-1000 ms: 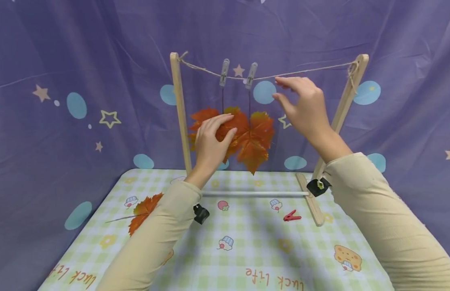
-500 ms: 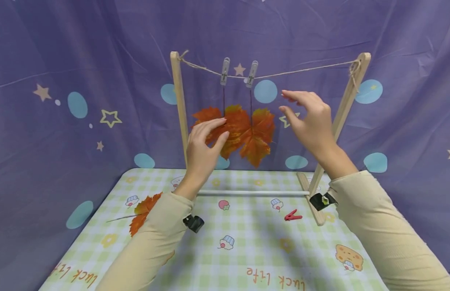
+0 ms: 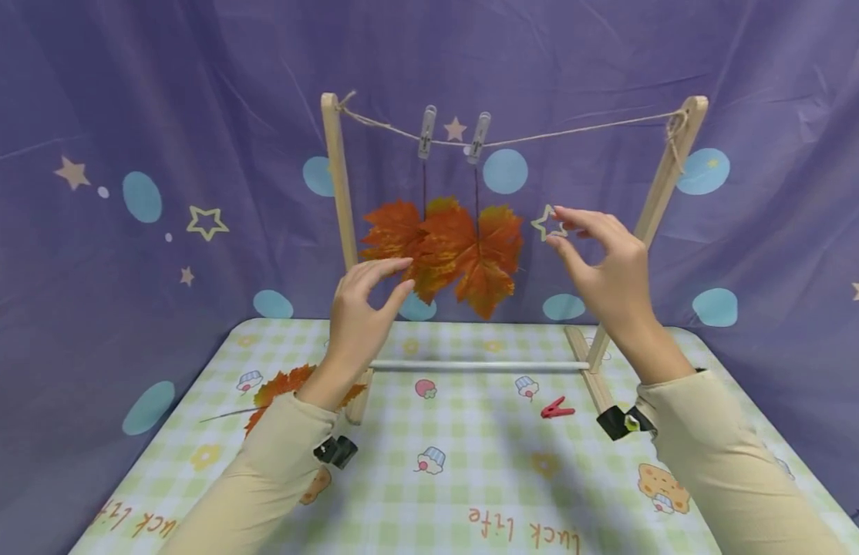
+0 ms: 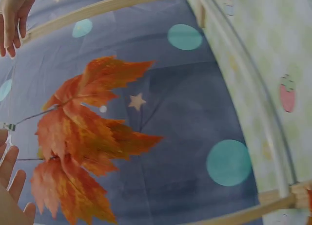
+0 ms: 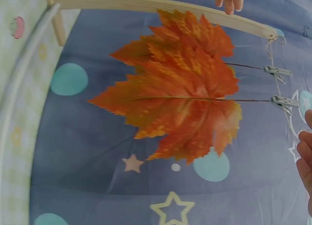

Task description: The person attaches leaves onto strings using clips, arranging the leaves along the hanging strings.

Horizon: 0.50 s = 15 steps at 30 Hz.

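Note:
Two orange maple leaves hang side by side from a string point(image 3: 575, 131) by their stems. A grey clothespin point(image 3: 427, 132) holds the left leaf point(image 3: 391, 230), and another clothespin point(image 3: 479, 139) holds the right leaf point(image 3: 490, 258). My left hand point(image 3: 360, 312) is just in front of the left leaf's lower edge, thumb and fingers apart with nothing between them. Right of the leaves, my right hand point(image 3: 610, 281) hovers with its thumb and fingers spread, holding nothing. The right wrist view shows the stems point(image 5: 243, 100) gripped in the clothespins point(image 5: 282, 101).
A wooden frame point(image 3: 668, 169) carries the string, with a white rod point(image 3: 478, 365) low between its feet. On the checked tablecloth point(image 3: 485, 455) lie a red clothespin point(image 3: 557, 408) and another maple leaf point(image 3: 280, 385), partly behind my left arm.
Both hands have drawn back from the hanging leaves: the left hand down and left, the right hand down and right, away from the string. The leaves stay hanging.

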### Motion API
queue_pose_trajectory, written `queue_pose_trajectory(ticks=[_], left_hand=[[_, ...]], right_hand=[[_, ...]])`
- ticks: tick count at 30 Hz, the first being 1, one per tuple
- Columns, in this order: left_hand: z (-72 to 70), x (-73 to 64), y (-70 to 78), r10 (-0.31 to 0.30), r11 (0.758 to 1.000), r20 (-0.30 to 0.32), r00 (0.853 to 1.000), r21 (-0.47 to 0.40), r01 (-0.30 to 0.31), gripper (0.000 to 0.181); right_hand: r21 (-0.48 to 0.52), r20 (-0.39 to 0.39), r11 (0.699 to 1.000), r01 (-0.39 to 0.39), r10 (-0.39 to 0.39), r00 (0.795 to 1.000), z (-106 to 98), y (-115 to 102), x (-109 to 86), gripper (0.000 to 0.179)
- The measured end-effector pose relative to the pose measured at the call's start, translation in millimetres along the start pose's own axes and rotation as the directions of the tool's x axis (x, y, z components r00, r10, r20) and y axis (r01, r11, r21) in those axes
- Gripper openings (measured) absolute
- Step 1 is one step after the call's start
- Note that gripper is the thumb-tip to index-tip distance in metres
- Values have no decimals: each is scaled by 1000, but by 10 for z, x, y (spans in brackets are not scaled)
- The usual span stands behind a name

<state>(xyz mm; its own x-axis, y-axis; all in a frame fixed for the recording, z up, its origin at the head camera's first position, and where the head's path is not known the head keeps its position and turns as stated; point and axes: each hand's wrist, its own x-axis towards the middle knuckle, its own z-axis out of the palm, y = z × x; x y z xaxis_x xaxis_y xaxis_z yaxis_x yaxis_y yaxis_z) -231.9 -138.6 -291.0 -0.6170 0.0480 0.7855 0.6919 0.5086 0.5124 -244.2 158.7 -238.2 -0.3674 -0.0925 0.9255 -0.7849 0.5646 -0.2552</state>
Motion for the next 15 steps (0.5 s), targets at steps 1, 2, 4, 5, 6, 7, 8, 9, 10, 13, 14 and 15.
queue_pose_trajectory(ticks=[1,2,4,5,6,7,8,9,10,13,14,15], left_hand=[[-26,-41,-16,-6,1000,10,1000,15,5,28],[-52,-81,-37,-13,1000,18,1000,29,13,28],[-100,-152,-79,-53,998,39,998,41,51,28],[-125,-184,-100,-81,996,54,995,40,79,29],[-149,-214,-119,-112,993,67,991,38,109,29],[-170,-240,-136,-146,989,82,986,34,144,29],[-188,-269,-160,-184,983,96,978,31,182,30],[-205,-296,-175,-223,975,110,968,26,222,30],[-225,-324,-186,-260,966,123,958,26,258,31],[-280,-411,-231,-330,944,145,933,35,329,32],[-301,-445,-246,-351,936,152,924,37,350,32],[-327,-480,-255,-369,929,158,916,35,368,32]], right_hand=[[5,3,1000,-8,8,1000,-1,-5,-48,31],[15,3,1000,-22,22,1000,-1,-8,-96,32],[35,0,998,-45,45,999,4,-14,-180,33],[43,2,998,-54,54,999,3,-17,-216,33],[51,-1,997,-65,65,998,3,-19,-248,34],[54,3,996,-71,71,997,1,-17,-280,35],[56,6,995,-78,78,997,-3,-14,-310,35],[53,8,995,-82,82,997,-7,-7,-339,36],[49,11,995,-87,86,996,-12,6,-372,37],[29,19,994,-102,101,995,-34,46,-479,39],[24,20,994,-105,105,994,-43,59,-518,40],[20,22,994,-109,109,994,-52,74,-556,40]])
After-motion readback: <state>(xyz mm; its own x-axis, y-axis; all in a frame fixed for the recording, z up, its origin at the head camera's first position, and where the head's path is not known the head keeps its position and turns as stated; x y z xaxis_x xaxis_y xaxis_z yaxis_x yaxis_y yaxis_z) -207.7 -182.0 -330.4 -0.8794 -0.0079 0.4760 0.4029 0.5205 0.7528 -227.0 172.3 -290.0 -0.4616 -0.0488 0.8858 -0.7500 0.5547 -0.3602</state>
